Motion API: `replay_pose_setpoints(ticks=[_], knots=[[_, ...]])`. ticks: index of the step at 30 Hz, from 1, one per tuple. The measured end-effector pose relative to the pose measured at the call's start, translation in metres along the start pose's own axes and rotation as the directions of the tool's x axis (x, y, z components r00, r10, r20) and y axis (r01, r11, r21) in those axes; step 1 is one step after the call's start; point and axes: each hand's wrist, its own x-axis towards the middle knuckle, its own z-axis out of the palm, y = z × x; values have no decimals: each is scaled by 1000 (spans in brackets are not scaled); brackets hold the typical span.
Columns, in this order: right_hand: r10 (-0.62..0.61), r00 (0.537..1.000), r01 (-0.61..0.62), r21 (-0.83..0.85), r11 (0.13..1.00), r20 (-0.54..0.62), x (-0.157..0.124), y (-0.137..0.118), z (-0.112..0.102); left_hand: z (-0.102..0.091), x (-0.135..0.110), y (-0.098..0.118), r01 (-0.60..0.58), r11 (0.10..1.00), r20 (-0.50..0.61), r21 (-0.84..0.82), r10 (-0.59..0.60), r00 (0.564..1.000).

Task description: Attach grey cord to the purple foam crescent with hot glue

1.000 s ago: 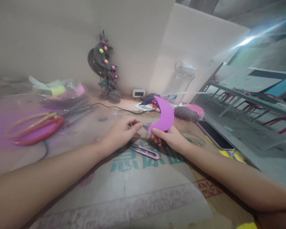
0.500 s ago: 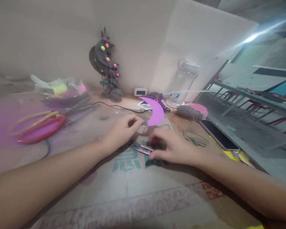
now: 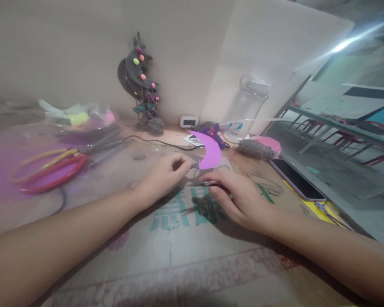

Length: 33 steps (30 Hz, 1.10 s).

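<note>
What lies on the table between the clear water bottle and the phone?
A ball of grey yarn, with something pink just behind it, lies between the water bottle and the phone; the head view shows it.

magenta foam crescent (image 3: 210,152), thin flat sheet, raised at scene centre, lower tip pinched, thread snips (image 3: 202,184) just nearer, level, mostly hidden
</note>
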Motion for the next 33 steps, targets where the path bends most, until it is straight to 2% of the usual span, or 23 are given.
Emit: replay_pose_setpoints(ticks=[2, 5, 7, 9, 14, 17, 22, 24, 28, 33], knots=[[120, 984, -108, 92, 990, -131, 2, 8, 0, 0, -1, 0, 11, 1000, -3, -8, -11, 1000], [317, 916, -270, 207, 940, -246, 5, 23, 7, 1, -2, 1, 41, 998, 0, -37, -41, 999], [370, 899, -310, 257, 916, -236, 7, 30, 12, 2, -3, 2, 67, 994, 27, -82, -65, 997], [378, 901, -312, 287, 906, -213, 9, 33, 14, 2, -4, 3, 89, 983, 93, -162, -75, 993], [413, 899, -375, 228, 899, -149, 12, 31, 12, 5, -5, 2, 173, 936, 274, -308, -88, 958], [389, 910, -352, 231, 907, -141, 11, 29, 11, 5, -4, 2, 189, 937, 308, -293, -95, 947], [357, 914, -301, 268, 915, -193, 8, 29, 7, 5, -1, 1, 211, 932, 237, -296, -142, 961], [306, 932, -265, 210, 941, -195, 6, 30, 5, 6, -1, 1, 227, 920, 224, -320, -160, 961], [132, 981, -120, 91, 989, -143, 5, 34, 3, 6, 0, -1, 207, 914, 202, -348, -143, 969], [85, 995, -88, -58, 994, -57, 6, 40, 5, 5, 1, -2, 192, 919, 188, -345, -133, 973]])
